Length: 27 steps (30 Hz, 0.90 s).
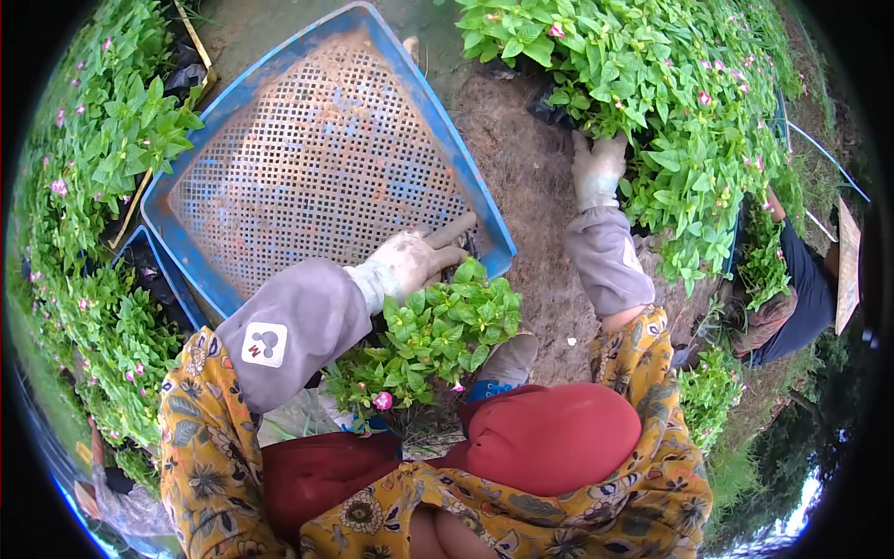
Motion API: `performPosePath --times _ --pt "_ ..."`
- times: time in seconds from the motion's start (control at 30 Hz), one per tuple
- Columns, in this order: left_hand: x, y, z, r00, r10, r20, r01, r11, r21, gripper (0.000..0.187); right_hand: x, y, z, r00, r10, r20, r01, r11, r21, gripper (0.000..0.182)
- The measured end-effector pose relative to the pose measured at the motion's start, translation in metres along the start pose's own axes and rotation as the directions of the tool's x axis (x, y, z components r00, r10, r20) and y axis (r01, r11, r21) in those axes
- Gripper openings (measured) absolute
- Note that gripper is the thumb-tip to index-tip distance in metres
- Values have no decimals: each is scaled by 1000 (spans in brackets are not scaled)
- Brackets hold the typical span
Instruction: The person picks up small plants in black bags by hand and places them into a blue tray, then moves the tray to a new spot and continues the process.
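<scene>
My left hand (410,261), in a pale, soiled glove, is open with its fingers stretched out over the near right corner of a blue plastic crate (317,158). A leafy green plant (447,321) with pink flowers is just below that hand, in front of my knees. Something dark shows by the fingertips, too small to name. My right hand (598,170), gloved too, reaches to the edge of the flowering plants (670,102) on the right. Its fingers are apart, their tips partly under leaves, near a black plastic bag (549,104).
More flowering plants (74,186) line the left side, with a second blue crate (172,279) beside them. Bare brown soil (526,186) lies between crate and right-hand plants. At the far right a person (796,289) in a conical hat (847,265) bends among plants.
</scene>
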<state>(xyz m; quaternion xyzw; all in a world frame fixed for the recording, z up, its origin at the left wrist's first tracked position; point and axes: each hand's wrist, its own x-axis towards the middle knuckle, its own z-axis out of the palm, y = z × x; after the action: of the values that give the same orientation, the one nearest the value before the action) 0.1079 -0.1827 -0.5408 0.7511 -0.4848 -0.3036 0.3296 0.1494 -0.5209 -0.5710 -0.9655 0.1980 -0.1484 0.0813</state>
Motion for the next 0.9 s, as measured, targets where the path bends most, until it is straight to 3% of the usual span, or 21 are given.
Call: performPosePath --times 0.03,0.1,0.17,0.2,0.23,0.27,0.4,0.43,0.5,0.53,0.57,0.63,0.73,0.8,0.83,0.9 --pt "3 -4 -1 999 12 39 -12 1000 -17 46 5 -7 -10 981 123 150 -126 992 15 37" --pt "4 -5 -7 997 39 63 -37 999 -34 42 4 0 -12 988 49 145 -68 989 129 32" --pt "0 -14 3 998 32 57 -30 999 -36 43 1 17 -7 997 -73 27 63 958 281 23" --pt "-1 -17 7 998 31 59 -29 999 -39 44 0 12 -27 979 42 199 -108 936 336 17" --pt "-2 -15 6 998 25 63 -23 999 -25 44 -5 0 -46 957 156 245 -273 772 574 12" --pt "-1 -15 6 999 36 34 -35 999 -31 44 -14 -13 -62 913 250 323 -408 523 749 8" --pt "-4 -12 7 998 57 -17 -58 998 -13 46 -50 -36 -103 880 -81 469 -427 299 853 5" --pt "-4 -11 6 998 58 -17 -58 998 -19 47 -59 -43 -104 874 -137 466 -411 302 860 6" --pt "-4 -11 9 999 42 -19 -42 999 -12 47 -66 -58 -106 800 -442 406 -273 334 902 10" --pt "-4 -12 11 999 28 -18 -28 1000 1 47 -65 -66 -105 761 -572 307 -27 445 895 14" --pt "-5 -13 12 1000 14 -17 -14 1000 17 46 -63 -74 -110 705 -622 341 43 518 855 21" --pt "-5 -1 10 985 -175 -3 167 943 -288 38 -61 -91 -113 631 -685 364 193 593 782 33" --pt "0 -34 51 951 -81 -300 -95 843 -529 35 -61 -109 -106 548 -745 379 348 616 707 47" --pt "-3 -34 50 959 -267 -97 128 709 -693 35 -62 -115 -98 455 -767 453 382 627 678 53" --pt "-3 -25 39 940 -341 20 240 619 -748 36 -58 -120 -96 448 -797 404 395 582 711 48" --pt "-4 -12 23 855 -445 267 458 404 -792 37 -55 -126 -90 391 -838 379 388 524 758 46"
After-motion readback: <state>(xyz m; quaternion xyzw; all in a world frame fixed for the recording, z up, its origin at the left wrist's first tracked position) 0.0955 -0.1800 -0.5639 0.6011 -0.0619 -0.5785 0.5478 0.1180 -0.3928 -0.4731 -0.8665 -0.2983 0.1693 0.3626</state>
